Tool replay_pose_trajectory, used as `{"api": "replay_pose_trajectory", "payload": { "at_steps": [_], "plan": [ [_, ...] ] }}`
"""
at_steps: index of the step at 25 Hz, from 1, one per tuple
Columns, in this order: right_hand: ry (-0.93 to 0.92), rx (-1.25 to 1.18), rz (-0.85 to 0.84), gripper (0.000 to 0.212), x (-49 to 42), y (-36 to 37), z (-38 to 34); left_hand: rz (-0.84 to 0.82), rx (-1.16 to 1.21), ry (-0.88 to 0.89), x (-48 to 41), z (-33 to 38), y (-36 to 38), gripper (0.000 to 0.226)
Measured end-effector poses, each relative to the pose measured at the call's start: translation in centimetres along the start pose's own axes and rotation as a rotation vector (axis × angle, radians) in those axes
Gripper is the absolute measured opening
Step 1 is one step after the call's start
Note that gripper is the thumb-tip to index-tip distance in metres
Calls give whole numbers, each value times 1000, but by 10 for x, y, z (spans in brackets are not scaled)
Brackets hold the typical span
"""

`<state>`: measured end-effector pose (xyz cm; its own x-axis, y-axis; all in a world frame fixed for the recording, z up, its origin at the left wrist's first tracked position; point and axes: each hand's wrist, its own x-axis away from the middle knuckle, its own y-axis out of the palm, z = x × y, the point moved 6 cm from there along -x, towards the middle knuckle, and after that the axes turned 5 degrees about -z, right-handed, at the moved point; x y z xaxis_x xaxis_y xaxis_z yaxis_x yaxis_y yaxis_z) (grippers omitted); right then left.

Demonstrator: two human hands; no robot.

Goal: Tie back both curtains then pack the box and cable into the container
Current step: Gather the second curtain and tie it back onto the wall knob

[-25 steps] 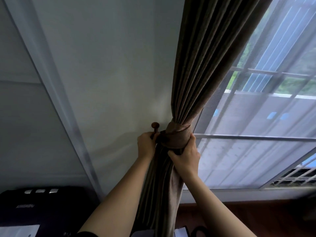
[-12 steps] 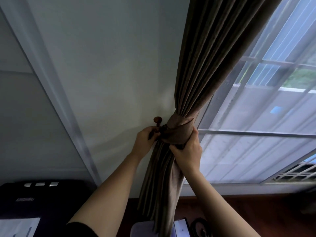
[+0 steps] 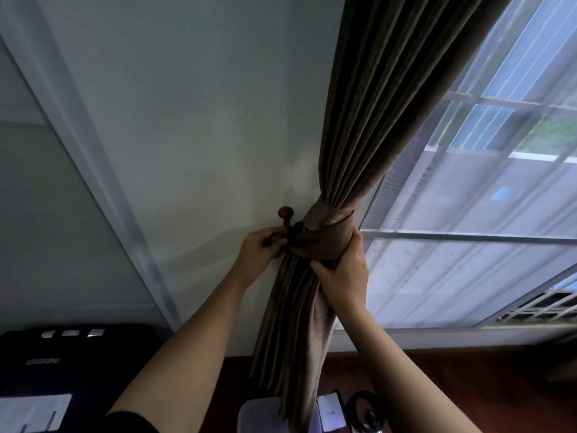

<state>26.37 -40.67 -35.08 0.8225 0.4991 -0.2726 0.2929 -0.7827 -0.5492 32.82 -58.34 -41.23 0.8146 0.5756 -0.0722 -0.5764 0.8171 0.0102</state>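
Note:
A brown curtain (image 3: pixel 371 104) hangs beside the window, gathered by a brown tieback band (image 3: pixel 324 232). My right hand (image 3: pixel 342 273) grips the bunched curtain just under the band. My left hand (image 3: pixel 260 251) pinches the band's end at the round wooden wall hook (image 3: pixel 285 214). Far below, a white box (image 3: pixel 331 412) and a coiled black cable (image 3: pixel 363 410) lie beside a pale container (image 3: pixel 259 415) on the floor, partly hidden by the curtain's hem.
The white wall (image 3: pixel 203 120) is to the left, with a pale vertical frame (image 3: pixel 93 170). A window with sheer netting (image 3: pixel 468 245) fills the right. A black case (image 3: pixel 71 364) with white paper (image 3: pixel 31 412) sits at the lower left. The floor is dark red wood (image 3: pixel 468 385).
The view has tilted a little downward, so box and cable show more. My left hand has slid slightly below the wall hook. My right hand keeps its grip on the curtain.

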Motion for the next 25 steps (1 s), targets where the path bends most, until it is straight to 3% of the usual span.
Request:
{"api": "replay_pose_trajectory", "payload": {
  "at_steps": [3, 8, 12, 15, 17, 19, 21, 25],
  "plan": [
    [-3, -2, -6, 89, 0, 3, -1, 2, 32, -71, 0, -2, -1, 30],
    [-26, 65, -19, 86, -4, 5, 2, 200, -265, -23, -6, -5, 3, 23],
    [-31, 57, -59, 84, -13, 0, 9, 303, -345, -48, -10, -16, -1, 12],
    [-61, 3, -77, 88, -9, -1, 21, 152, -121, -163, -8, -26, 8, 11],
    [-29, 0, -93, 95, 3, 0, 36, -41, 74, -209, 6, -27, 20, 26],
    [27, -1, -139, 98, 15, 3, 51, -168, 81, -265, 26, -29, 28, 46],
    [25, 12, -193, 92, 21, 3, 60, -155, 1, -291, 44, -30, 31, 58],
    [-31, 53, -356, 64, 12, 0, 60, -30, -484, -119, 70, -20, 56, 30]
  ]
}}
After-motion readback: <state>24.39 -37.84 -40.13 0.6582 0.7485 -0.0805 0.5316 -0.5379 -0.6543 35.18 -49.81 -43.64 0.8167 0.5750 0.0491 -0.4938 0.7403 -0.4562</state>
